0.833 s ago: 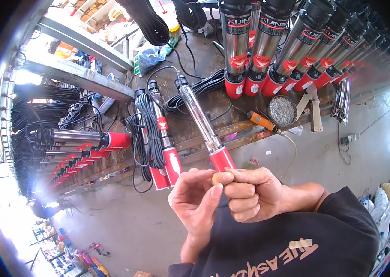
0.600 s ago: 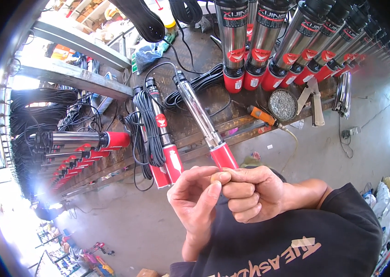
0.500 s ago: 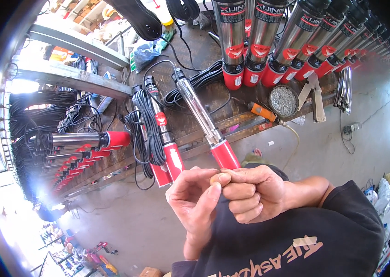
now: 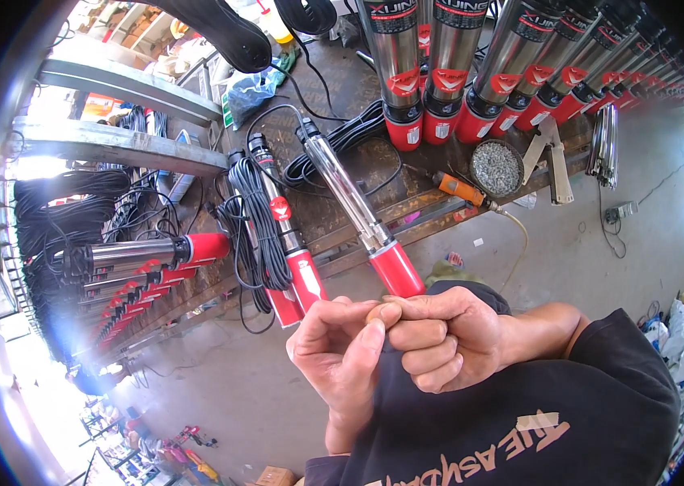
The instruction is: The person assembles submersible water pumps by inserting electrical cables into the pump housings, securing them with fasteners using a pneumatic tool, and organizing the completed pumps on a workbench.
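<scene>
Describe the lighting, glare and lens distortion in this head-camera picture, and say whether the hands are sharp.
Head view: harsh daylight; glare whites out the left rim, with a smaller flare at the right edge; fisheye bends the metal beams and the row of red-capped pumps; corners are black; the left hand and right hand are sharp.

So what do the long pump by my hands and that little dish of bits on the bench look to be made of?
The pump: its shiny silver barrel throws bright highlights, so likely polished steel; the red end looks glossy, painted metal or plastic. The dish: a dark, dull round rim, perhaps metal, filled with small grey bits that glint like metal.
</scene>
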